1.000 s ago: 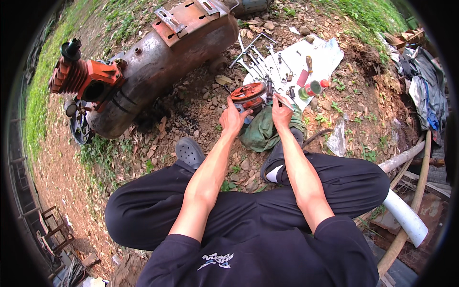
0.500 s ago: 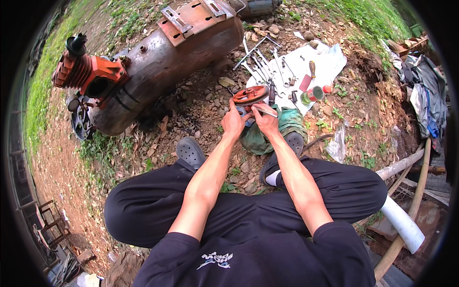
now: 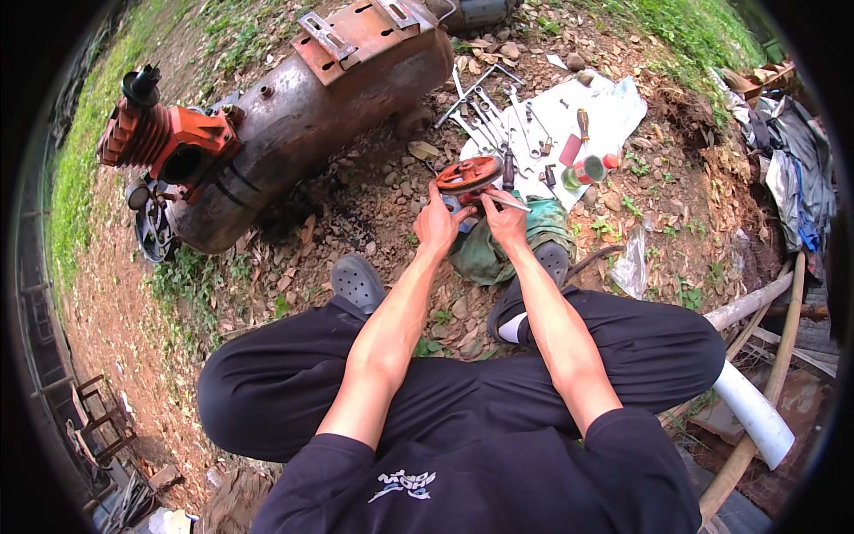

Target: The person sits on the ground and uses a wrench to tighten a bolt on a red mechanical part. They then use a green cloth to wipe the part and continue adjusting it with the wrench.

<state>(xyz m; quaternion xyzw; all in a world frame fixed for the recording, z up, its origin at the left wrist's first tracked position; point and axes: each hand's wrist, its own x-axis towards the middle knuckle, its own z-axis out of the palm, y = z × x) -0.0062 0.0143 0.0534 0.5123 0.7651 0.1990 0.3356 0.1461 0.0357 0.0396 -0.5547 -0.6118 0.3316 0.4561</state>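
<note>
An orange-red spoked pulley wheel (image 3: 470,173) with a dark rim is held up over the ground between my feet. My left hand (image 3: 437,224) grips its near left side, fingers closed, thumb toward the middle. My right hand (image 3: 506,224) is closed around a slim, pale, pointed tool (image 3: 511,202) just below the wheel's near right edge; its exact kind is too small to tell. The tool's other end is hidden by the fingers. Beneath the right hand a green cloth (image 3: 480,254) lies bunched beside my right shoe.
Several wrenches (image 3: 485,116), a screwdriver (image 3: 583,123) and a jar (image 3: 584,171) lie on a white sheet (image 3: 614,111) ahead. A rusty air tank (image 3: 311,111) with an orange compressor head (image 3: 191,133) stands to the left. Poles and a white pipe (image 3: 752,418) are at right.
The wheel has tilted slightly, its right edge higher. My right hand has shifted a little to the right with the pale tool. My left hand keeps its hold.
</note>
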